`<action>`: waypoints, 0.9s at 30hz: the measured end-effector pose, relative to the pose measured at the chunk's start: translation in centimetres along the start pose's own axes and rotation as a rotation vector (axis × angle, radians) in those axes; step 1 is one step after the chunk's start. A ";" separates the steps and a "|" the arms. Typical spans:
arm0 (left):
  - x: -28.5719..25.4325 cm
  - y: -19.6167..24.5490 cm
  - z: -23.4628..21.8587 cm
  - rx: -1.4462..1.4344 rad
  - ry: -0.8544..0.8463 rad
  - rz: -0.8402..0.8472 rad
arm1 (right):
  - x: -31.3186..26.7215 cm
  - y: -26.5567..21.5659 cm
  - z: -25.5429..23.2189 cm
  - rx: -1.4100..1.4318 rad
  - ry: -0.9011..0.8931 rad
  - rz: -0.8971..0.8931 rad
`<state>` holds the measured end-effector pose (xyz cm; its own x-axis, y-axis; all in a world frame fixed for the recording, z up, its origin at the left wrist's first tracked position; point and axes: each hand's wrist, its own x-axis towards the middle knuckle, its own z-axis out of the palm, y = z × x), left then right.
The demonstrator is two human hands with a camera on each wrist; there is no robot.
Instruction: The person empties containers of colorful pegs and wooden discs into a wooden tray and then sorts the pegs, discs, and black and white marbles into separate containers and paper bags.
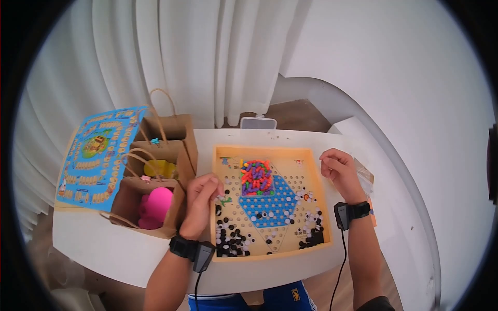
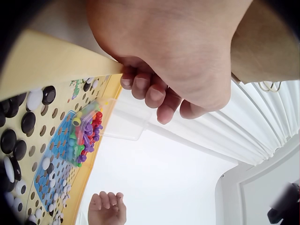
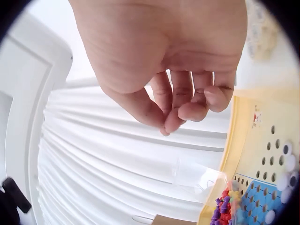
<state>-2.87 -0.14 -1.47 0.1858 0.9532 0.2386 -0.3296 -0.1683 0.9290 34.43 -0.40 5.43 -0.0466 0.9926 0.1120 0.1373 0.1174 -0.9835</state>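
Yellow-framed board (image 1: 282, 152) lies between the two hands, one in number, its frame just beside the left hand (image 1: 202, 194). That hand's fingers bend loosely, relaxed, around nothing; whether the fingertips touch the frame cannot be told. Right hand (image 1: 341, 168) hangs above the board's far right corner, fingers lightly curled, thumb tip near the fingertips, likewise bare.

Rightward of the left hand, on the board, stands one clear box (image 1: 257, 196) of coloured pegs (image 1: 257, 176); these overlap and defy counting. It covers part of one blue panel (image 1: 280, 199), which runs from the box toward the right hand. Black and white pieces (image 1: 233, 242) lie in two main clusters, one nearer the person than the left hand, one nearer the person than the right; heaped, not countable. A few loose pieces sit between them.

Left of the left hand: three paper bags (image 1: 179, 210), one holding a pink object (image 1: 161, 202), one a yellow object (image 1: 162, 169); the third's contents are hidden in shadow. Two clips: one teal (image 1: 154, 141), one pink (image 1: 146, 179). One blue printed sheet (image 1: 101, 155) leans farther left, lettering illegible.

Behind the right hand, a clear packet (image 1: 366, 179) is partly hidden, contents blurred.
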 end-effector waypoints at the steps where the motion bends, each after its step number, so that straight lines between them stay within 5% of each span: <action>1: 0.0 0.0 0.2 -0.007 0.006 0.024 | -0.6 0.8 -0.6 0.198 0.015 0.019; 5: 0.1 0.0 0.1 0.011 -0.009 0.002 | -2.1 3.1 -1.7 0.625 -0.024 0.028; 8: 0.1 0.1 0.1 0.030 0.018 0.003 | -2.1 4.8 -1.9 0.687 0.003 0.060; 27: 0.5 -0.5 0.2 0.082 0.022 0.078 | -2.1 6.3 -2.1 0.618 0.074 0.129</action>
<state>-2.46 0.34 -1.78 0.1420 0.9414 0.3058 -0.2656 -0.2614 0.9280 37.42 -1.65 -0.69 0.0033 0.9997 -0.0249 -0.4606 -0.0205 -0.8874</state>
